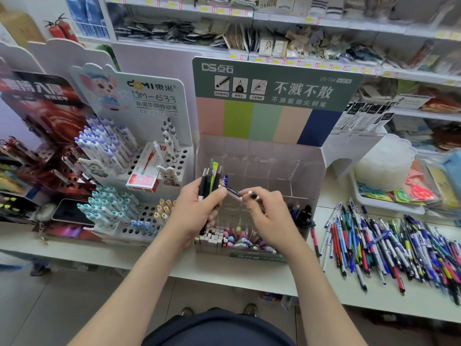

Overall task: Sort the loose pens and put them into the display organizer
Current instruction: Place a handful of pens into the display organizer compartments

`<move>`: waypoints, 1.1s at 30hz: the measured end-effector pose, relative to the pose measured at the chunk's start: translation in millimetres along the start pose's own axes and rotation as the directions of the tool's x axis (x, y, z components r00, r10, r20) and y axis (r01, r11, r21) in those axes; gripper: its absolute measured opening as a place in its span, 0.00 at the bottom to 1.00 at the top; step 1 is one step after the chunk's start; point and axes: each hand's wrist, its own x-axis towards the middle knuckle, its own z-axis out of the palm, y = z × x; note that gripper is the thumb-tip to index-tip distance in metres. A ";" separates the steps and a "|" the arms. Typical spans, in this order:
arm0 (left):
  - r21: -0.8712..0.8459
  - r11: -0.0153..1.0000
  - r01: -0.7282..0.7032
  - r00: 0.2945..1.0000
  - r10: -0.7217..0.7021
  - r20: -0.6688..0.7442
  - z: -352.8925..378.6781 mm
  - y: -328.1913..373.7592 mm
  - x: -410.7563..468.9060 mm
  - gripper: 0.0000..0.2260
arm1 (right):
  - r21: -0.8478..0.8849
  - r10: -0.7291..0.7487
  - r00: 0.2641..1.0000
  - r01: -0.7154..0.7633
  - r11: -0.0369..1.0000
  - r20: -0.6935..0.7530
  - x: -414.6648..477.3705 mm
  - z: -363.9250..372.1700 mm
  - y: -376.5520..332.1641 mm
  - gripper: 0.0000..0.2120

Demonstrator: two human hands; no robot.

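My left hand (199,208) grips a bundle of pens (210,181), mostly black with one lime-green, held upright over the clear display organizer (259,171). My right hand (264,208) pinches a single dark pen (233,192) whose other end touches my left thumb. A big pile of loose pens (389,243) in blue, red, green and white lies on the counter to the right. The organizer's front compartments hold beige, pink and dark pens (237,238); its rear compartments look empty.
A white Domi pen stand (139,171) with purple and teal pens and a red box stands to the left. A phone (72,212) lies beside it. A white tray (389,203) with plastic packets sits at the right. Stocked shelves rise behind.
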 end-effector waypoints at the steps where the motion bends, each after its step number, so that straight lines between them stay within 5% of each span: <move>1: 0.050 0.999 -0.013 1.000 0.012 0.013 3.4 -1.0 -0.1 0.07 | -0.016 -0.028 0.999 0.028 0.999 0.035 -0.6 3.1 -1.9 0.12; 4: 0.115 0.992 -0.043 0.999 0.041 0.019 13.0 -5.2 -0.6 0.07 | 0.070 -0.074 0.992 0.067 0.995 0.101 -1.9 12.0 -9.3 0.11; 9: 0.021 1.000 0.023 1.000 -0.023 0.003 16.2 -5.3 -2.4 0.12 | 0.284 0.044 0.999 -0.033 0.958 -0.033 -2.5 7.9 -12.3 0.08; 13: 0.453 0.891 -0.028 1.000 0.021 0.021 12.5 -8.6 -3.9 0.09 | 0.437 0.099 0.993 -0.059 0.898 -0.070 -2.8 -7.9 -22.4 0.10; 16: 0.631 0.773 -0.062 0.995 -0.003 0.101 14.7 -7.5 -6.1 0.10 | 0.303 -0.018 0.994 0.048 0.952 -0.104 -2.3 -11.0 -34.8 0.11; 20: 0.735 0.671 -0.099 0.982 -0.052 0.180 11.0 -8.3 -3.3 0.14 | -0.179 -0.107 0.993 0.115 0.977 0.052 3.2 -9.6 -27.8 0.11; 22: 0.760 0.640 -0.111 0.977 -0.070 0.202 8.4 -6.3 -2.0 0.16 | -0.196 -0.093 0.991 0.111 0.974 0.099 4.4 -12.6 -26.0 0.07; 28: 0.750 0.645 -0.146 0.969 -0.060 0.240 2.1 -4.8 0.5 0.07 | -0.058 -0.107 0.993 0.104 0.993 -0.050 11.2 -29.5 -18.2 0.06; 33: 0.447 0.895 0.009 1.000 -0.005 -0.010 4.9 -7.9 3.6 0.04 | 0.062 0.023 0.991 -0.015 0.998 -0.132 17.4 -38.5 -11.8 0.05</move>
